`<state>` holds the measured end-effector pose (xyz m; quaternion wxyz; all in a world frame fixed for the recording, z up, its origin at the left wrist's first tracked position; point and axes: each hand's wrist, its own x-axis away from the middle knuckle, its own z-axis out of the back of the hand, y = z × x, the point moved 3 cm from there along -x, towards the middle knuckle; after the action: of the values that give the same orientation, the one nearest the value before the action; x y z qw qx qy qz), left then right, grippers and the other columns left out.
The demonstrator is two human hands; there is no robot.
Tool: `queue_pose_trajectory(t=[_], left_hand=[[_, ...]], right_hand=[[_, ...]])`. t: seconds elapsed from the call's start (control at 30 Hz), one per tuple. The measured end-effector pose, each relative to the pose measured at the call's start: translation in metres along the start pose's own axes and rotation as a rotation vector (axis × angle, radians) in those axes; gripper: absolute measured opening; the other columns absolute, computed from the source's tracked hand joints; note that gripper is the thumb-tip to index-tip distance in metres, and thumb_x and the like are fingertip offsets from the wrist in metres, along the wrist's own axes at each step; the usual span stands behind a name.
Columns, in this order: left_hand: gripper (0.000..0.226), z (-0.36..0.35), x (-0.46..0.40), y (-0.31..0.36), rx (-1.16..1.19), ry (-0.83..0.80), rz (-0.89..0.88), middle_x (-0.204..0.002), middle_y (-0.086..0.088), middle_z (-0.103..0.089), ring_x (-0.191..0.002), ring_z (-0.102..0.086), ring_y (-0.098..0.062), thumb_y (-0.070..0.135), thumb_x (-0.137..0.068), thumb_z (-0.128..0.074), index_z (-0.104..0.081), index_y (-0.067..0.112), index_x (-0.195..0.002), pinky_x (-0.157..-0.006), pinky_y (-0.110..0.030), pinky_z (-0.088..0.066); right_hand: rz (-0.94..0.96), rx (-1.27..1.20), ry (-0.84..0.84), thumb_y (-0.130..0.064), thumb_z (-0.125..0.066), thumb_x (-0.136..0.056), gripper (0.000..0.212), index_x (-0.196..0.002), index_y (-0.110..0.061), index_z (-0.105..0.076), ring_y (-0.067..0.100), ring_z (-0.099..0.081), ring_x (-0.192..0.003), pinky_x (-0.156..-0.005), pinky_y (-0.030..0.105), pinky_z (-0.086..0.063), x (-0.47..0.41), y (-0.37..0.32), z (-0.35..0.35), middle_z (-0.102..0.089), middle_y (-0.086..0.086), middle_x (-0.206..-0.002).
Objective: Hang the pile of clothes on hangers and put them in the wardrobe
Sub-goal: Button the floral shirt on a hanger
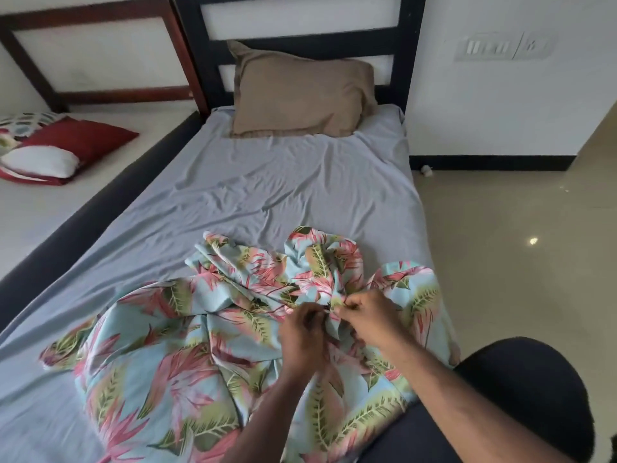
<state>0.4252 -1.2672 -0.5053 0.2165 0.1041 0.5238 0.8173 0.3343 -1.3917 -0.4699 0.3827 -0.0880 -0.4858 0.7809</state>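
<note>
A floral garment (187, 345), light blue with pink and green leaves, lies crumpled on the near part of the bed (253, 182), on the grey sheet. It is spread widely: its long axis runs from the near left side of the bed up toward the right edge, where the cloth bunches into a high fold. One flat part reaches toward the left edge of the mattress, and the near part falls over the near edge toward the person's lap.

The left hand (302, 335) and the right hand (369, 317) are close together above the right half of the garment, almost touching one another. The fingers of both hands are curled and pinch a small fold of the cloth between them, at the place where the fabric gathers. What exactly is between the fingertips is too small to tell.

A brown pillow (300, 91) leans against the dark headboard (300, 45) at the far end of the bed. On the neighbouring bed at the left lies a red and white cushion (56, 148).
</note>
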Motion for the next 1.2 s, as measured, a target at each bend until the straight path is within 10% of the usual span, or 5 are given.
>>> queue_pose_trajectory(t=[0.17,0.4,0.67,1.03,1.2], left_hand=[[0.015,-0.005,-0.011,0.042,0.283,0.344,-0.03,-0.087,0.0,-0.069,-0.083,-0.067,-0.02,0.012,-0.093,-0.062,-0.068,0.025,-0.091,-0.071,-0.033,-0.053],[0.014,-0.034,0.028,0.05,0.547,0.106,0.145,-0.082,-0.021,-0.072,-0.075,-0.071,-0.028,0.002,-0.1,-0.057,-0.07,-0.001,-0.095,-0.066,-0.033,-0.058],[0.027,-0.032,0.015,0.041,0.997,0.011,0.452,-0.093,-0.023,-0.063,-0.08,-0.059,-0.028,0.017,-0.1,-0.058,-0.066,-0.009,-0.104,-0.072,-0.034,-0.047],[0.008,-0.019,0.002,0.049,0.609,0.105,0.319,-0.073,-0.014,-0.071,-0.063,-0.061,-0.022,0.005,-0.087,-0.075,-0.072,-0.002,-0.088,-0.052,-0.026,-0.048],[0.016,-0.012,-0.002,0.06,-0.107,0.303,-0.056,-0.069,0.007,-0.067,-0.062,-0.061,-0.006,0.002,-0.078,-0.079,-0.075,0.017,-0.074,-0.059,-0.023,-0.046]], right_hand=[[0.122,-0.404,0.162,-0.01,-0.078,-0.087,0.012,-0.076,-0.009,-0.076,0.012,-0.061,-0.056,-0.055,0.029,-0.049,-0.015,-0.009,0.025,-0.069,0.002,-0.061],[0.018,-0.6,0.078,-0.014,-0.077,-0.084,0.002,-0.085,-0.014,-0.075,0.035,-0.075,-0.078,-0.074,0.055,-0.062,0.002,0.015,0.009,-0.077,0.011,-0.082],[-0.05,-0.847,-0.02,0.006,-0.064,-0.094,0.009,-0.095,0.002,-0.072,0.033,-0.076,-0.081,-0.073,0.036,-0.063,0.011,0.003,0.015,-0.076,0.02,-0.085],[0.087,-0.547,0.131,-0.009,-0.078,-0.086,0.005,-0.084,-0.009,-0.074,0.022,-0.076,-0.071,-0.072,0.049,-0.063,0.009,0.005,0.023,-0.077,0.004,-0.073],[0.271,-0.339,0.286,-0.007,-0.081,-0.082,0.021,-0.071,-0.018,-0.067,0.008,-0.068,-0.062,-0.059,0.019,-0.053,0.015,-0.004,0.026,-0.069,-0.011,-0.065]])
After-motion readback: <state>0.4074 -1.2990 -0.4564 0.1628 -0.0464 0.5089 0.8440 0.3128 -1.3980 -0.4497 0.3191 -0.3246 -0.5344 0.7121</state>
